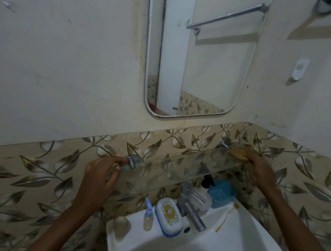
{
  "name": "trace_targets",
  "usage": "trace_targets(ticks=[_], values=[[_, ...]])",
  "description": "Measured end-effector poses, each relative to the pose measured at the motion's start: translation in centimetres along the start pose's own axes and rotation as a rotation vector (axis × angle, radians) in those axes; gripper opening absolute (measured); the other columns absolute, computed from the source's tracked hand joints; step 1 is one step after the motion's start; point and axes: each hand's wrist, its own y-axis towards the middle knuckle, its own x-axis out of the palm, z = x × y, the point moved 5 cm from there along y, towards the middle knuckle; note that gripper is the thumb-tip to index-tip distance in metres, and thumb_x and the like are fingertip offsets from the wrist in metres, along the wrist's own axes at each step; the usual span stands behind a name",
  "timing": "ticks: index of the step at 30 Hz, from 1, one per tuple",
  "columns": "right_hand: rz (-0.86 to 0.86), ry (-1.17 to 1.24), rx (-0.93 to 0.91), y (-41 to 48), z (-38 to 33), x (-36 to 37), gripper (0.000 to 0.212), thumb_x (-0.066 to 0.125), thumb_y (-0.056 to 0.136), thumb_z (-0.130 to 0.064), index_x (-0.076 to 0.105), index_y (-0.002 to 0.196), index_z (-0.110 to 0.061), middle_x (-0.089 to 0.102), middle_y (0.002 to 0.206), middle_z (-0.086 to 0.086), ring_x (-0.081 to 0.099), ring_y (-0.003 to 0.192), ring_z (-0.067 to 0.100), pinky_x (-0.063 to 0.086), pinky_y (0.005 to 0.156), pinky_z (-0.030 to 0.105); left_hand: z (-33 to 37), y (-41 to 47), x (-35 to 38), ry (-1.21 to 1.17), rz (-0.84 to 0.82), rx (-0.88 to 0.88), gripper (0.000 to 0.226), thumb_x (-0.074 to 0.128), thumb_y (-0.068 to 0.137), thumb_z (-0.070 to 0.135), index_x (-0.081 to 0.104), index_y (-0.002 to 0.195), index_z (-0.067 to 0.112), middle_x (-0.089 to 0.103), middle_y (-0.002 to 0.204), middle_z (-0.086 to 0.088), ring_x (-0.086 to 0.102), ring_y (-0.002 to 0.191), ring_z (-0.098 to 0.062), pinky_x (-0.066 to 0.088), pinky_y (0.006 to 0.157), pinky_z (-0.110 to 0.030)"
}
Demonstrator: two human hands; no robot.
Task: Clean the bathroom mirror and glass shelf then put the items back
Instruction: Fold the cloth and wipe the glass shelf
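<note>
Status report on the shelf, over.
Left hand grips the left end of the glass shelf. Right hand presses a yellowish cloth on its right end. Shelf bare; bottles and soap box sit on the sink below.

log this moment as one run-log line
left hand on glass shelf left end near bracket | right hand presses cloth on right end | shelf bare | items on sink rim

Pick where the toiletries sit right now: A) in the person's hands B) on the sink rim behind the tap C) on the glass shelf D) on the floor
B: the soap box, small bottle and blue container stand on the sink rim, while the glass shelf is bare.
</note>
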Motion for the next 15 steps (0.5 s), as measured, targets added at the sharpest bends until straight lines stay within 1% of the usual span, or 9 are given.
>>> trace_targets(ticks=[2,4,6,7,9,10,12,14,15], values=[[0.061,0.021,0.063,-0.5,-0.5,0.6,0.043,0.037,0.080,-0.011,0.060,0.115,0.001,0.062,0.117,0.026,0.059,0.104,0.042,0.048,0.085,0.045,0.1,0.0,0.0,0.010,0.002,0.001,0.027,0.042,0.083,0.032,0.064,0.099,0.029,0.068,0.097,0.006,0.064,0.094,-0.021,0.048,0.084,-0.058],[0.147,0.044,0.124,-1.6,-1.7,1.1,0.038,0.036,0.082,-0.004,0.062,0.110,0.000,0.063,0.112,0.024,0.060,0.099,0.042,0.049,0.078,0.043,0.3,0.0,-0.1,0.023,0.005,0.014,0.027,0.042,0.083,0.031,0.063,0.099,0.029,0.068,0.097,0.007,0.064,0.093,-0.020,0.048,0.083,-0.058],[0.216,0.080,0.132,-3.2,-3.8,1.5,0.035,0.036,0.081,0.000,0.062,0.105,0.000,0.064,0.105,0.023,0.061,0.092,0.040,0.046,0.071,0.037,0.5,0.0,-0.1,0.027,0.003,0.021,0.026,0.042,0.083,0.031,0.063,0.099,0.030,0.068,0.097,0.007,0.064,0.092,-0.020,0.049,0.082,-0.058],[0.240,0.115,0.123,-4.1,-5.0,1.8,0.033,0.040,0.081,0.005,0.063,0.104,0.001,0.064,0.105,0.024,0.061,0.092,0.040,0.046,0.071,0.036,0.6,0.0,-0.1,0.025,0.001,0.017,0.026,0.042,0.083,0.032,0.062,0.099,0.030,0.068,0.097,0.007,0.064,0.093,-0.020,0.048,0.083,-0.058],[0.269,0.174,0.122,-5.9,-7.4,2.5,0.034,0.046,0.079,0.015,0.063,0.105,0.004,0.064,0.109,0.026,0.062,0.097,0.042,0.049,0.075,0.040,0.7,0.0,-0.2,0.023,-0.010,0.012,0.026,0.042,0.083,0.032,0.061,0.100,0.032,0.067,0.097,0.008,0.063,0.094,-0.020,0.048,0.084,-0.058],[0.284,0.196,0.121,-6.8,-8.7,2.8,0.035,0.046,0.079,0.015,0.064,0.107,0.004,0.064,0.113,0.026,0.061,0.103,0.042,0.051,0.079,0.044,0.8,-0.1,-0.2,0.024,-0.017,0.016,0.026,0.042,0.082,0.032,0.061,0.100,0.033,0.067,0.097,0.008,0.063,0.094,-0.020,0.048,0.084,-0.058],[0.290,0.240,0.104,-8.5,-11.0,3.2,0.036,0.044,0.082,0.009,0.064,0.111,0.001,0.062,0.121,0.022,0.057,0.115,0.039,0.049,0.089,0.048,0.9,-0.1,-0.2,0.026,-0.031,0.019,0.026,0.042,0.083,0.031,0.060,0.100,0.034,0.067,0.097,0.008,0.063,0.094,-0.020,0.048,0.084,-0.057],[0.242,0.296,0.101,-10.1,-13.1,3.6,0.035,0.045,0.086,0.008,0.063,0.114,-0.002,0.060,0.127,0.017,0.050,0.125,0.033,0.043,0.097,0.042,1.0,-0.1,-0.3,0.032,-0.040,0.018,0.026,0.042,0.083,0.031,0.061,0.100,0.033,0.067,0.096,0.007,0.063,0.094,-0.020,0.048,0.084,-0.057],[0.209,0.325,0.099,-10.8,-14.1,3.7,0.035,0.047,0.086,0.008,0.063,0.115,-0.003,0.059,0.128,0.014,0.048,0.127,0.030,0.040,0.099,0.039,1.2,-0.1,-0.3,0.036,-0.042,0.020,0.026,0.042,0.083,0.031,0.062,0.099,0.032,0.067,0.096,0.007,0.063,0.093,-0.021,0.048,0.083,-0.057]])
